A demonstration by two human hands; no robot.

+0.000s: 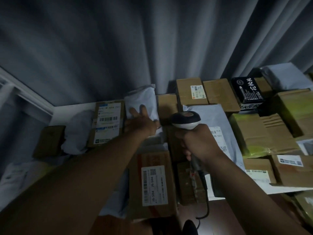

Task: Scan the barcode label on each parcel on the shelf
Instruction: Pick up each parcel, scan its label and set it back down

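Many parcels cover the shelf [74, 108]. My right hand [198, 143] grips the handle of a white and black barcode scanner [185, 120], whose head points toward the back parcels. My left hand [141, 122] reaches forward with straight fingers resting on a white poly-bag parcel [144, 99] that stands against the curtain. A brown box with a barcode label [108, 119] lies just left of that bag. Another brown box with a long label [155, 184] lies under my left forearm. A grey mailer bag [215, 119] sits right of the scanner.
Brown cartons [191, 90] and a black printed box [248, 92] line the back right. A yellow-taped carton [264, 134] and more labelled boxes [289, 168] fill the right side. Grey curtains [118, 48] hang behind. The scanner cable [205, 199] trails down. White bags [76, 133] lie at the left.
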